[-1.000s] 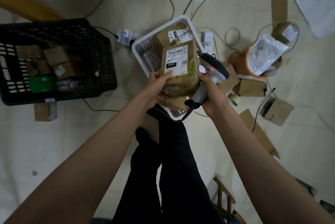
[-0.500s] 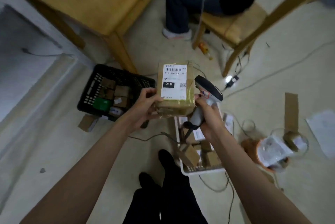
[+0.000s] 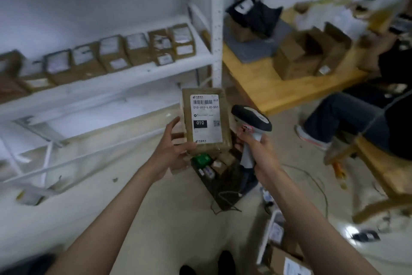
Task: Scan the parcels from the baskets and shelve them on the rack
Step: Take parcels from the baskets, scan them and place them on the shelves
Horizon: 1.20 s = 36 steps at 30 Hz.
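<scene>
Parcel [image 3: 204,118] held upright in front of the rack [image 3: 215,29], long axis vertical, label facing the camera and reading 010. Left hand [image 3: 172,152] grips its lower left corner, thumb on the label face, index finger extended up the left edge. Right hand [image 3: 259,152] is closed around the handle of the scanner [image 3: 252,116], just right of the parcel. Shelf [image 3: 124,78] with 1 row of boxes lies up and left of the parcel; left hand is nearer, so placement likely falls to it.
</scene>
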{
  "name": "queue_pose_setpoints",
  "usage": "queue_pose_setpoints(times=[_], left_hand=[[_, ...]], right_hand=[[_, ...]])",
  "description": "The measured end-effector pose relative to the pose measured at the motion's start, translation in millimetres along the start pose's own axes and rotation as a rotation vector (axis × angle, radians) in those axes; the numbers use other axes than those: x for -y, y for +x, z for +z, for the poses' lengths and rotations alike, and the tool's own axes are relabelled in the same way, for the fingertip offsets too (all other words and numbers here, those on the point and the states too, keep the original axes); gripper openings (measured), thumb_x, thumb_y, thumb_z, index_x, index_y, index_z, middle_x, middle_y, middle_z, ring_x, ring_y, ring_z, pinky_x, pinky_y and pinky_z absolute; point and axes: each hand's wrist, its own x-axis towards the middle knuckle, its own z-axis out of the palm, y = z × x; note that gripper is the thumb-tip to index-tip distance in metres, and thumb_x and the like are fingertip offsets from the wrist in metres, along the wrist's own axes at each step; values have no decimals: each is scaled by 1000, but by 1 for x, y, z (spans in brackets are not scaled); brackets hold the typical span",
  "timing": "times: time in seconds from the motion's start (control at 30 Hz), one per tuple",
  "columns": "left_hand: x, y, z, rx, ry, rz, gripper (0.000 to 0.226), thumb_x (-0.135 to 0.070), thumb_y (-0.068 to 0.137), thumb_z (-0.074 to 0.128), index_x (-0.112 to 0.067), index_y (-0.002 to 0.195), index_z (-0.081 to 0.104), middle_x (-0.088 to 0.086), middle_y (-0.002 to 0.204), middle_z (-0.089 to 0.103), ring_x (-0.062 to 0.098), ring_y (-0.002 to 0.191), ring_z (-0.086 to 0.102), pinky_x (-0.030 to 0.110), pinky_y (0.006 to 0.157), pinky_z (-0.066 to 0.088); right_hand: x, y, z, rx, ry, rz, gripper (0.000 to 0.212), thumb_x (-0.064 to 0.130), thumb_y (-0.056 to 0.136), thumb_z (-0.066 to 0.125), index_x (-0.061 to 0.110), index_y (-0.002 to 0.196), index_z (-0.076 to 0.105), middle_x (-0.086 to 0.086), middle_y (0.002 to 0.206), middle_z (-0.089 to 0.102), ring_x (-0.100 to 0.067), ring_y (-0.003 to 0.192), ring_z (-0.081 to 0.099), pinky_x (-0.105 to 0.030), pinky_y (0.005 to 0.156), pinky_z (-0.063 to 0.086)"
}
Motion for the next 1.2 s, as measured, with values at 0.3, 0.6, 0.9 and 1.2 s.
queue_pose_setpoints(times=[0.3,0.6,0.9,1.2], left_hand=[[-34,-35,-110,-296,56,293,104,-33,70,87,-43,152,26,-4,132,54,17,114,62,29,79,56],[-71,-53,-173,-454,143,525,109,-37,63,88,-30,154,28,10,146,42,26,123,55,40,89,59],[-92,-57,-214,-493,172,637,107,-37,61,93,-38,150,34,-1,142,42,13,121,53,28,85,58],[-154,-41,-243,-536,154,761,97,-13,75,87,-36,152,32,-8,136,49,5,120,56,11,76,54]], right_hand=[[50,-29,143,347,-240,-207,15,9,94,69,10,109,70,-7,92,76,-23,85,73,-33,71,61],[83,-66,226,424,-315,-286,16,9,94,68,10,110,68,-14,96,72,-24,84,71,-36,69,63],[106,-83,269,468,-318,-304,21,6,90,67,5,112,68,-14,95,70,-17,76,68,-36,70,63],[148,-64,294,521,-209,-420,13,2,92,65,4,104,68,-7,84,70,-15,72,68,-31,68,60]])
